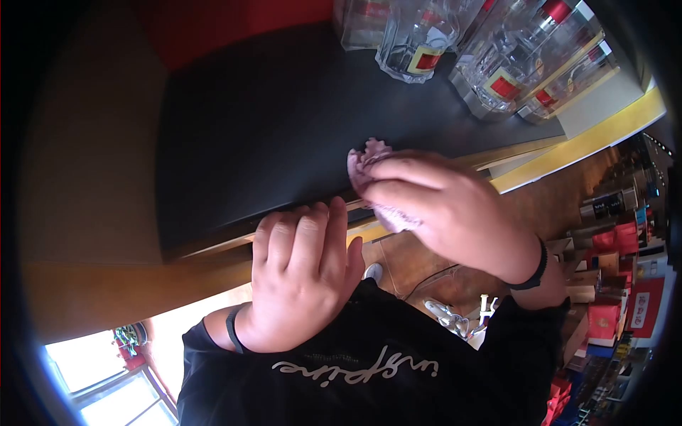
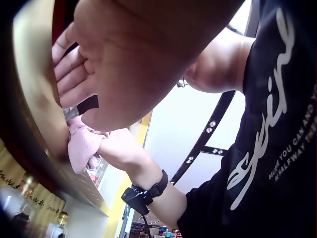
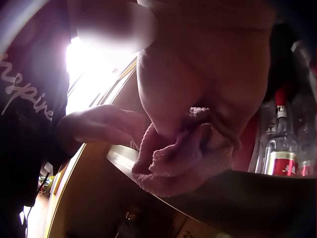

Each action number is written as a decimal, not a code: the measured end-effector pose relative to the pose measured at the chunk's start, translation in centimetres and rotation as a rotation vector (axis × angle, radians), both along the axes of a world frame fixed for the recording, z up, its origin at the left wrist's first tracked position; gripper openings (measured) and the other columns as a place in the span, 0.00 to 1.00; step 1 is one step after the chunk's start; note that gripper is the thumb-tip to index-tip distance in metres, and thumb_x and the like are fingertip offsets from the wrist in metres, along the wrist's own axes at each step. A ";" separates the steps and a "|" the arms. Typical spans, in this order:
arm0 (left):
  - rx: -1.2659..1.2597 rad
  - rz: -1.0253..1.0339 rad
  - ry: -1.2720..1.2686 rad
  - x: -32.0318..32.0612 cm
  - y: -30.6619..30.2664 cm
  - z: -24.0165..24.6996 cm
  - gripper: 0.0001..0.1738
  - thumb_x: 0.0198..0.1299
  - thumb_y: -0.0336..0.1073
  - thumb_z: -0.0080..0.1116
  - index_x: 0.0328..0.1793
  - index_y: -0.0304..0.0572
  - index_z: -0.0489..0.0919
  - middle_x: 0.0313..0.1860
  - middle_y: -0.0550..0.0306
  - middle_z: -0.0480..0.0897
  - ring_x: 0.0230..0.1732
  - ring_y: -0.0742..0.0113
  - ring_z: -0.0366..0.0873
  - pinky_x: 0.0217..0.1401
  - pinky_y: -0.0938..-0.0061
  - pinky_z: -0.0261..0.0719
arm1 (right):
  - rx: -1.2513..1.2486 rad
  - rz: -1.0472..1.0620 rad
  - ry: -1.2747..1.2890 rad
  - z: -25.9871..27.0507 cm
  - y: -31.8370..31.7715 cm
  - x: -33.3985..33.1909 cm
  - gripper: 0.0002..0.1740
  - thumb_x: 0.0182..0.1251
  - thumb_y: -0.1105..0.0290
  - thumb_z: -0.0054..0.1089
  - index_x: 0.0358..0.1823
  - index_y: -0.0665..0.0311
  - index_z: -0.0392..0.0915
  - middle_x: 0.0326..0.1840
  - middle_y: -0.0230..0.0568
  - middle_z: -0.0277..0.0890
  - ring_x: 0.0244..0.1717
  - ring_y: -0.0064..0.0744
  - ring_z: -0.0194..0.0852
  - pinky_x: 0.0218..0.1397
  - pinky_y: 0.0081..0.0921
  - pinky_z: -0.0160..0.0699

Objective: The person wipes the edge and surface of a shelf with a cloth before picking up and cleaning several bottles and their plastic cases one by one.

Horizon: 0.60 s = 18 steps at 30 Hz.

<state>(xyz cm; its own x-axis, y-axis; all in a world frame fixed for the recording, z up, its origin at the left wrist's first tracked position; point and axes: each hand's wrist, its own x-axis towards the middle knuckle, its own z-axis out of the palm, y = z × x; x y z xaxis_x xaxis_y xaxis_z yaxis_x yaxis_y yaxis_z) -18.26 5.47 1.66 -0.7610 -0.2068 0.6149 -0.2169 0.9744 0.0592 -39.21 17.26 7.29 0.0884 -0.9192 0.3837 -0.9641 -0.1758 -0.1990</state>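
Right hand [image 1: 447, 206] pinches a pink cloth [image 1: 364, 167], and beside it the left hand [image 1: 298, 277] rests open and empty on the shelf edge [image 1: 213, 246].

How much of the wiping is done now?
The dark shelf may be partly done: no spills show. In hand is its front edge, where the right hand holds the pink cloth near the left hand. Probably left: under the bottles standing there.

Rough, matt pink cloth [image 3: 173, 171].
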 end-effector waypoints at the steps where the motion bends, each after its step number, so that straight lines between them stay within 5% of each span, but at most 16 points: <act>1: 0.003 0.005 0.008 0.0 0.0 -0.1 0.28 0.61 0.36 0.77 0.67 0.31 0.88 0.59 0.47 0.80 0.58 0.47 0.81 0.66 0.50 0.82 | 0.006 -0.018 -0.017 0.1 0.4 -0.6 0.17 0.66 0.79 0.72 0.55 0.59 0.91 0.61 0.37 0.89 0.59 0.47 0.92 0.61 0.41 0.95; 18: 0.017 0.150 -0.011 -0.5 2.2 -0.6 0.34 0.61 0.40 0.79 0.74 0.43 0.89 0.62 0.46 0.77 0.62 0.44 0.79 0.65 0.52 0.82 | 0.037 0.052 0.012 0.1 0.2 -1.4 0.23 0.60 0.87 0.70 0.58 0.62 0.90 0.61 0.42 0.90 0.60 0.52 0.91 0.61 0.44 0.92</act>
